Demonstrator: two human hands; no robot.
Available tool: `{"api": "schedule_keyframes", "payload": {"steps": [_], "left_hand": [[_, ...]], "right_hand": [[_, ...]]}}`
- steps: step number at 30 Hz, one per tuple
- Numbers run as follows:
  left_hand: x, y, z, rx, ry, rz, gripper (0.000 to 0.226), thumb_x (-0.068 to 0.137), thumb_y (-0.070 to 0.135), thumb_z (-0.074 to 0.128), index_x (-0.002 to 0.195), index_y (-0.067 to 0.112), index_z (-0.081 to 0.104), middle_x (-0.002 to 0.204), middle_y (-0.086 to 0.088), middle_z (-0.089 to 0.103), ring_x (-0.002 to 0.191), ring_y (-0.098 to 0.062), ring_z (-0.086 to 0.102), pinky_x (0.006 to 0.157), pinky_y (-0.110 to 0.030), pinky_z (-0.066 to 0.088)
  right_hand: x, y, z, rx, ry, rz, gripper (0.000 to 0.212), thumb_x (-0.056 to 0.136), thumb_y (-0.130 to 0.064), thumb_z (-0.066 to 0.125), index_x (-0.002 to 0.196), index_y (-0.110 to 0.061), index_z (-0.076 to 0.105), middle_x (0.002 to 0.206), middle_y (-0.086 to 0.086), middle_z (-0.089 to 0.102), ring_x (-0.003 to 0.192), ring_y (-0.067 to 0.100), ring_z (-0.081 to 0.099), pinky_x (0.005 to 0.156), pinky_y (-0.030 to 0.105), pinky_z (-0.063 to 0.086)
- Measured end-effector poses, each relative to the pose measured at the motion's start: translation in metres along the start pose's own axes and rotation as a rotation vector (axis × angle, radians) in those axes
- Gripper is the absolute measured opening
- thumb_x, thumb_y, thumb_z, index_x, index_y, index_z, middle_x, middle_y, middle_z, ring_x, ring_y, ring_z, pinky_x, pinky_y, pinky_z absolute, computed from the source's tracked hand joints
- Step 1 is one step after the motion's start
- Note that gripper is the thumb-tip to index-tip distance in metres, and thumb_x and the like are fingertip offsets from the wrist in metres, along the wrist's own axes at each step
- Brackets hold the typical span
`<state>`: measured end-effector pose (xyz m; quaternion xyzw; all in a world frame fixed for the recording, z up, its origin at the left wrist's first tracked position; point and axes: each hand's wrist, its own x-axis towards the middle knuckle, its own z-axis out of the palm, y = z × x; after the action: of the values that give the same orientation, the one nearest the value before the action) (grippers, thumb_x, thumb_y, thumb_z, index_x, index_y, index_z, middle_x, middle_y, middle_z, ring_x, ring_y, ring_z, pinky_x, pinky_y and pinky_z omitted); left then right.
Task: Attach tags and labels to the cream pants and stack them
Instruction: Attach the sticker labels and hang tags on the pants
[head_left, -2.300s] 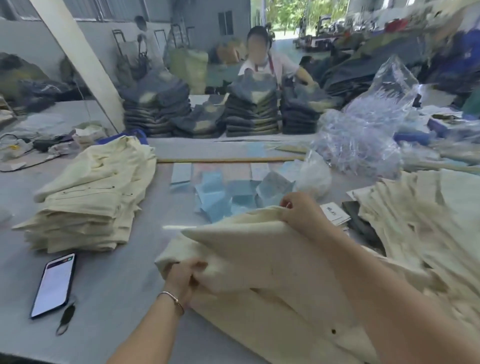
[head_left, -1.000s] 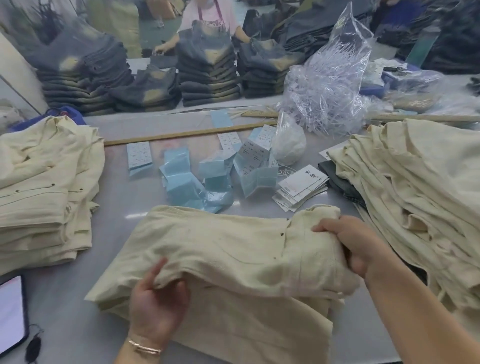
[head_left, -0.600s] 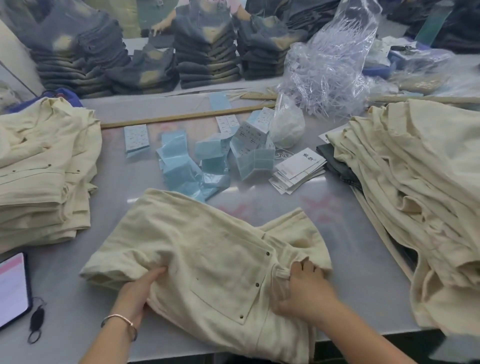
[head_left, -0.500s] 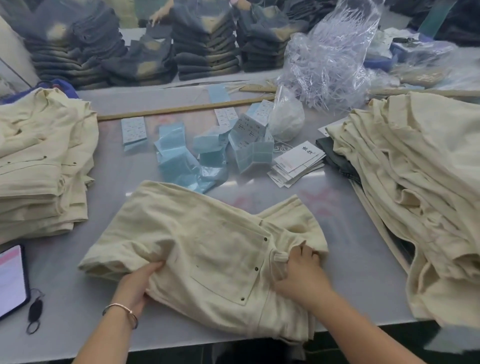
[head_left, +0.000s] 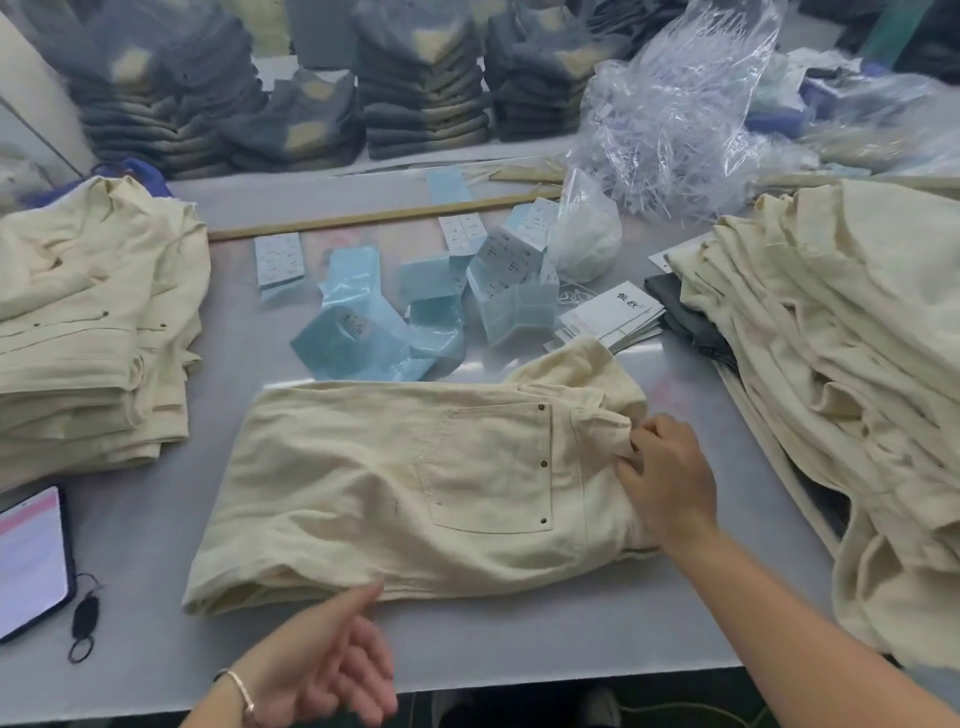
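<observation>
Pants (head_left: 415, 483) in cream lie folded flat in the middle of the tabletop (head_left: 545, 639), back pocket up, their long axis running left to right across the person's front. Waistband end points toward the unfinished heap (head_left: 841, 374) on the right; folded leg end points toward the neat stack (head_left: 93, 332) on the left. Right hand (head_left: 670, 483) sits at the waistband end, its fingers (head_left: 641, 441) curled and pinching a fold of cloth there. Left hand (head_left: 322, 670) hangs just off the near edge of the pants, fingers loosely spread, holding nothing. Hang tags (head_left: 613, 317) and blue labels (head_left: 374, 338) lie just beyond the pants' far edge. Judging by this, the tagging spot is already under the right hand, so the free left hand is the likelier one to reach across the pants for a tag.
</observation>
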<state>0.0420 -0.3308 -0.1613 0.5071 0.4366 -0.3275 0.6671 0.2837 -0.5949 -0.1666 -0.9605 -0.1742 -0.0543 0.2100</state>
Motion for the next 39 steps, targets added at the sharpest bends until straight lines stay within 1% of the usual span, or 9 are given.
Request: {"api": "schedule_keyframes", "payload": {"steps": [5, 9, 11, 14, 17, 20, 26, 32, 39], "left_hand": [[-0.002, 0.034, 0.034, 0.128, -0.225, 0.293, 0.046, 0.09, 0.051, 0.054, 0.079, 0.008, 0.068, 0.076, -0.02, 0.07, 0.06, -0.024, 0.067, 0.036, -0.017, 0.023], [0.016, 0.084, 0.092, 0.024, -0.137, 0.554, 0.046, 0.082, 0.046, 0.057, 0.103, 0.006, 0.068, 0.098, -0.013, 0.074, 0.086, -0.022, 0.071, 0.06, -0.023, 0.051], [0.02, 0.101, 0.114, 0.007, -0.14, 0.628, 0.044, 0.086, 0.046, 0.064, 0.108, 0.009, 0.066, 0.102, -0.008, 0.073, 0.095, -0.021, 0.07, 0.072, -0.031, 0.056], [0.028, 0.109, 0.129, 0.032, 0.081, 0.691, 0.016, 0.086, 0.026, 0.068, 0.081, 0.011, 0.065, 0.076, -0.005, 0.069, 0.071, -0.015, 0.068, 0.061, -0.027, 0.055], [0.039, 0.111, 0.133, 0.024, 0.329, 0.767, 0.017, 0.084, -0.007, 0.051, 0.073, 0.003, 0.06, 0.067, -0.007, 0.058, 0.064, -0.019, 0.057, 0.057, -0.028, 0.057], [0.042, 0.113, 0.14, -0.039, 0.261, 0.776, 0.012, 0.089, -0.001, 0.052, 0.09, 0.0, 0.065, 0.075, -0.008, 0.063, 0.067, -0.018, 0.058, 0.06, -0.032, 0.053], [0.048, 0.123, 0.147, 0.027, 0.349, 0.816, 0.029, 0.092, 0.022, 0.059, 0.085, -0.006, 0.06, 0.071, -0.009, 0.052, 0.067, -0.02, 0.047, 0.06, -0.035, 0.038], [0.04, 0.121, 0.143, 0.317, 0.363, 0.646, 0.052, 0.087, 0.057, 0.055, 0.063, 0.011, 0.052, 0.047, 0.001, 0.056, 0.046, -0.019, 0.065, 0.048, -0.023, 0.039], [0.022, 0.105, 0.15, 0.206, 0.1, 0.588, 0.034, 0.087, 0.041, 0.067, 0.075, 0.009, 0.064, 0.07, -0.005, 0.074, 0.068, -0.019, 0.074, 0.043, -0.017, 0.044]], "right_hand": [[-0.006, -0.007, -0.001, 0.258, 0.071, 0.124, 0.013, 0.09, -0.019, 0.064, 0.095, -0.007, 0.061, 0.067, 0.011, 0.061, 0.064, 0.035, 0.057, 0.055, 0.035, 0.037], [-0.009, -0.049, -0.02, 1.002, -0.316, 0.246, 0.008, 0.093, -0.026, 0.058, 0.094, -0.022, 0.065, 0.083, -0.01, 0.065, 0.081, 0.011, 0.06, 0.071, 0.023, 0.046], [-0.019, -0.062, -0.029, 1.102, -0.57, 0.083, 0.022, 0.09, -0.019, 0.055, 0.103, -0.025, 0.071, 0.099, -0.018, 0.071, 0.099, 0.006, 0.063, 0.079, 0.011, 0.046], [-0.032, -0.054, -0.039, 1.086, -0.752, -0.097, 0.042, 0.078, -0.002, 0.045, 0.101, -0.019, 0.075, 0.109, -0.011, 0.072, 0.111, 0.01, 0.062, 0.094, 0.018, 0.047], [-0.031, -0.031, -0.042, 0.844, -0.529, 0.027, 0.043, 0.078, 0.008, 0.051, 0.082, -0.026, 0.078, 0.09, -0.011, 0.075, 0.091, 0.009, 0.068, 0.079, 0.021, 0.054], [-0.027, -0.017, -0.037, 0.525, -0.187, 0.125, 0.023, 0.075, -0.001, 0.067, 0.078, -0.024, 0.068, 0.076, -0.006, 0.068, 0.067, 0.014, 0.063, 0.065, 0.03, 0.053], [-0.027, -0.004, -0.021, 0.434, -0.195, 0.164, 0.027, 0.068, -0.029, 0.084, 0.072, -0.024, 0.057, 0.072, -0.01, 0.056, 0.063, 0.009, 0.05, 0.058, 0.029, 0.043], [-0.046, -0.003, -0.026, 0.277, 0.261, -0.413, 0.009, 0.073, -0.003, 0.076, 0.069, -0.011, 0.073, 0.066, -0.001, 0.062, 0.056, 0.02, 0.056, 0.044, 0.031, 0.044], [-0.072, -0.021, -0.003, 0.313, 0.417, -0.551, 0.006, 0.083, -0.004, 0.071, 0.083, -0.005, 0.077, 0.072, 0.003, 0.067, 0.058, 0.02, 0.059, 0.051, 0.031, 0.049]]}}
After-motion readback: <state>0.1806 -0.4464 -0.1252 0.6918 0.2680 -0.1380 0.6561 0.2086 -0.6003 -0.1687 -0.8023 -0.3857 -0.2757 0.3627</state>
